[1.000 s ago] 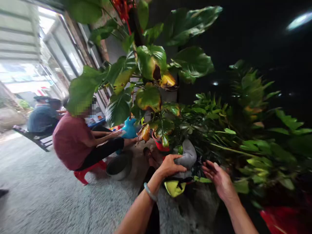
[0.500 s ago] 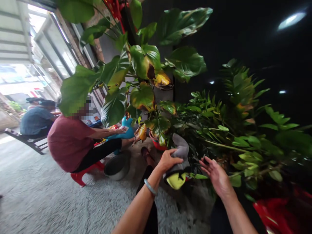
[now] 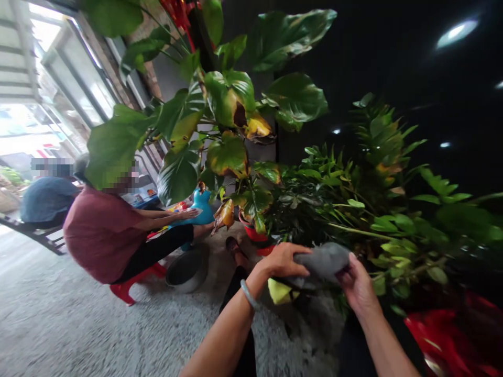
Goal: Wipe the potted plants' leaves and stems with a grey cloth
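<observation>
Between my hands is a grey, soft-looking fabric piece (image 3: 326, 260), lying nearly sideways. My left hand (image 3: 285, 260), with a pale bangle on its wrist, grips its left end, thumb below and fingers on top. At the right end, my right hand (image 3: 357, 283) pinches the edge of the grey piece. A yellow-green piece (image 3: 281, 291) with dark edging shows just under my left hand. I cannot tell whether it is joined to the grey piece, nor exactly what the item is.
Large-leaved plants (image 3: 228, 152) and a red pot (image 3: 253, 230) stand ahead. Bushy greenery (image 3: 396, 225) is close by my right hand. On the left, a person in a maroon shirt (image 3: 106, 225) sits on a red stool (image 3: 126, 288) beside a grey basin (image 3: 187, 272). Red material (image 3: 451, 335) lies at lower right.
The grey piece has tipped from upright to sideways, toward the right. My right hand, earlier apart from it, has closed on its right end. The view has shifted slightly.
</observation>
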Action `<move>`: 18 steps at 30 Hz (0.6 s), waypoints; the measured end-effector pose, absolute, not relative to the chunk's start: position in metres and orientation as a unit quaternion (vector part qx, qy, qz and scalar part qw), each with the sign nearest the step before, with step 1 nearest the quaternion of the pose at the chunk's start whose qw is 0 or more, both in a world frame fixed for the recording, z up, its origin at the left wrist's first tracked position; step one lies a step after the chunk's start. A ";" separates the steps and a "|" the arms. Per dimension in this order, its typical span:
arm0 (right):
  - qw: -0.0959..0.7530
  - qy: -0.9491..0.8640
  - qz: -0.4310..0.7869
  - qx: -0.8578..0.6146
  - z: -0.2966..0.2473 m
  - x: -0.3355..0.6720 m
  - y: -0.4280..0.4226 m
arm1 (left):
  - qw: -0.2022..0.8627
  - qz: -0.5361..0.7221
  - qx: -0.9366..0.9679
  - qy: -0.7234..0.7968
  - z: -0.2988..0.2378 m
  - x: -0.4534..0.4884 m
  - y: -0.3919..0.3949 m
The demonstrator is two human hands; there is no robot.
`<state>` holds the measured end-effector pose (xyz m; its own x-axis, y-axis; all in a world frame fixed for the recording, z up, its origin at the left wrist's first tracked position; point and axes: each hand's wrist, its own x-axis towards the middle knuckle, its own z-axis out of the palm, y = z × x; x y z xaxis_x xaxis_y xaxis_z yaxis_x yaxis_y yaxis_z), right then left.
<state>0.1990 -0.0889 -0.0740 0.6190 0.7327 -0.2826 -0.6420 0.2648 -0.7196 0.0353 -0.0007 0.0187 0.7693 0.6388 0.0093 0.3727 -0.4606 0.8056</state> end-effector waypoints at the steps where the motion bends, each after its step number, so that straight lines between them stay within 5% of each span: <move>1: 0.795 -0.050 0.430 -0.425 -0.075 0.200 -0.090 | 0.449 0.129 0.837 0.286 0.019 0.029 -0.003; 5: 0.794 -0.058 0.437 -0.420 -0.075 0.204 -0.092 | 0.503 0.320 0.762 0.252 0.054 0.023 0.004; 10: 0.789 -0.072 0.446 -0.416 -0.071 0.200 -0.089 | 0.393 0.521 0.698 0.296 0.073 0.048 0.028; 18: 0.798 -0.052 0.431 -0.417 -0.077 0.203 -0.090 | 0.505 0.176 0.805 0.257 0.023 0.022 -0.001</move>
<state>0.2033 -0.0905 -0.0766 0.6230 0.7315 -0.2769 -0.6450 0.2801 -0.7110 0.0224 -0.0013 0.0232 0.8058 0.5917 0.0237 0.2364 -0.3582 0.9032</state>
